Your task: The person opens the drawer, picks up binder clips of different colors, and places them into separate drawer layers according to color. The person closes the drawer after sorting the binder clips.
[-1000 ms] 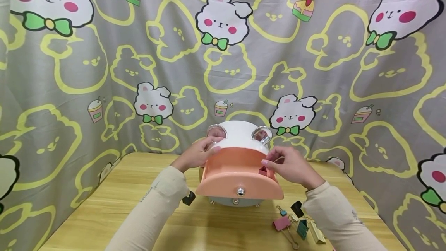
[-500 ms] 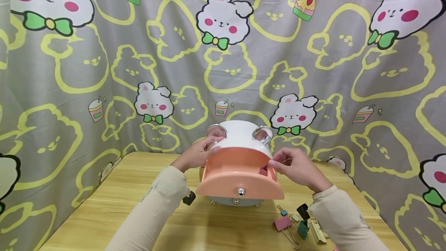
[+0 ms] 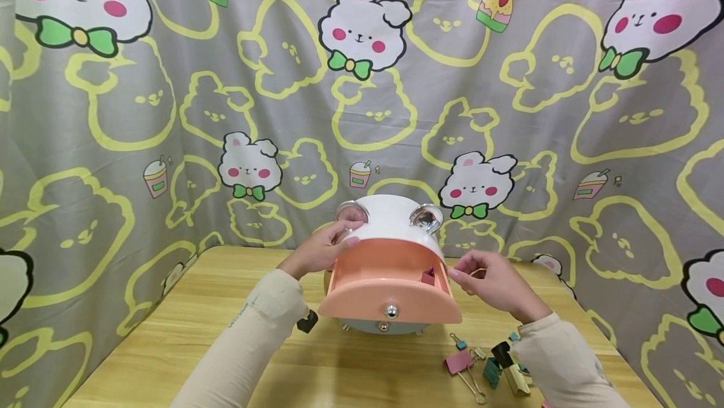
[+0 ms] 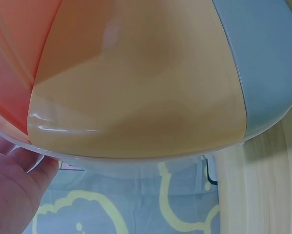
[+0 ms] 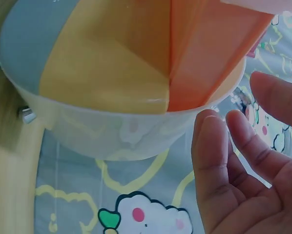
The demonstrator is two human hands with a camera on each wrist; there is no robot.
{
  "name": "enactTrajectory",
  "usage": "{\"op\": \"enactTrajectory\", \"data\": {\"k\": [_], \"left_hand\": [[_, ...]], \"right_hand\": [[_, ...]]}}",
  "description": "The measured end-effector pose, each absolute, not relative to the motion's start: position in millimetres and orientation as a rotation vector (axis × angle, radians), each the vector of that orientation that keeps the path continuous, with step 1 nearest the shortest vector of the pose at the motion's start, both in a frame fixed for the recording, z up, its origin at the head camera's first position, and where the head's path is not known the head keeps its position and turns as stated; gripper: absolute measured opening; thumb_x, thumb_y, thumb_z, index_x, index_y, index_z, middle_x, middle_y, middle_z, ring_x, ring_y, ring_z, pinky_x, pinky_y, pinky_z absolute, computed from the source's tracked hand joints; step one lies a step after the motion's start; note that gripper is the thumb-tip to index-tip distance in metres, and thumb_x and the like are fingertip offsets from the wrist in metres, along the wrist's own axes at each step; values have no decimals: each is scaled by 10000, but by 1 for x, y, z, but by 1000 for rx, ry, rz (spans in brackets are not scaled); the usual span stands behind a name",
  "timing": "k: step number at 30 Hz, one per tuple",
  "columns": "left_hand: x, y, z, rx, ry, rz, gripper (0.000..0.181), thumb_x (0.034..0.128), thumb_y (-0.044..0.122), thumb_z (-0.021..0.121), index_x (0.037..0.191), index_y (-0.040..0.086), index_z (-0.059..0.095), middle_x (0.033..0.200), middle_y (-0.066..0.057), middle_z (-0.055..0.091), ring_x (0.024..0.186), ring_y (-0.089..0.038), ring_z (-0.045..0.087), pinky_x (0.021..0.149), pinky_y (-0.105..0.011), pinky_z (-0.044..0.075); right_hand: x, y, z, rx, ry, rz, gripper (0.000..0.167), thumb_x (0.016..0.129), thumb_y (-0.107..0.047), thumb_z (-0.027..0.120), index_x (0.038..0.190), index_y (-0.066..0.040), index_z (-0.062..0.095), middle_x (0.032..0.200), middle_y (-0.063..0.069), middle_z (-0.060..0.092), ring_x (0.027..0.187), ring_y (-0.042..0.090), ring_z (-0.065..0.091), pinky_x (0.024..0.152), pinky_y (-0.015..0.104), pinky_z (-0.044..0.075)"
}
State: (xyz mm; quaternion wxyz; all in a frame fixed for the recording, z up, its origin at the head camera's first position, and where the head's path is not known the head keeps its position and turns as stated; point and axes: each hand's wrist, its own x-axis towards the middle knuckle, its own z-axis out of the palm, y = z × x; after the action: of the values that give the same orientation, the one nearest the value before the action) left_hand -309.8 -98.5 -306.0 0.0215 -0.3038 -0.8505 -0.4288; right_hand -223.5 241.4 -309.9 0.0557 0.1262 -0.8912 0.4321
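A white desktop drawer box (image 3: 390, 212) with round silver ears stands on the table, its upper orange drawer (image 3: 390, 301) pulled out. My left hand (image 3: 319, 249) holds the box's upper left side by the ear, thumb at the front rim; in the left wrist view some fingers pass behind the rim. Inside the drawer's right end lies a dark red binder clip (image 3: 428, 276). Just outside that end is my right hand (image 3: 494, 279), loosely bent and holding nothing. The right wrist view shows its fingertips (image 5: 209, 126) by the white rim; whether they touch it I cannot tell.
Several binder clips lie in front on the right, among them a pink one (image 3: 457, 363), a green one (image 3: 491, 372), a black one (image 3: 501, 352) and a pale yellow one (image 3: 517, 380). Another black clip (image 3: 307, 321) sits beside the left sleeve. A patterned curtain (image 3: 305, 112) hangs behind.
My right hand has drawn off to the right, from beside the dark red clip to outside the drawer. That clip stays in the drawer. My left hand keeps its place.
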Motion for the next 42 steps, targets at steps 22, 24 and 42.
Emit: {"op": "enactTrajectory", "data": {"k": [22,24,42], "left_hand": [[-311,-98,-307,-932,-2620,-1402,453,971,334,599,1391,175,538,1350,-149,516,1093,-287,543,679,-340,566],[-312,-99,-308,-935,-2613,-1416,445,973,323,599,1390,179,540,1337,-151,520,1084,-288,544,642,-335,568],[-311,-98,-308,-903,-2642,-1367,478,966,367,599,1398,175,527,1421,-140,468,1161,-314,518,699,-356,567]], "right_hand": [[-228,256,-370,455,-2849,1239,72,866,-39,676,907,-55,620,802,38,576,736,223,574,595,311,494],[-228,256,-375,504,-2867,1203,78,851,-53,692,889,-71,626,791,22,581,736,212,570,603,306,488],[-219,247,-416,689,-3003,1034,187,836,-141,745,876,-45,591,771,-2,539,688,150,487,579,295,422]]}}
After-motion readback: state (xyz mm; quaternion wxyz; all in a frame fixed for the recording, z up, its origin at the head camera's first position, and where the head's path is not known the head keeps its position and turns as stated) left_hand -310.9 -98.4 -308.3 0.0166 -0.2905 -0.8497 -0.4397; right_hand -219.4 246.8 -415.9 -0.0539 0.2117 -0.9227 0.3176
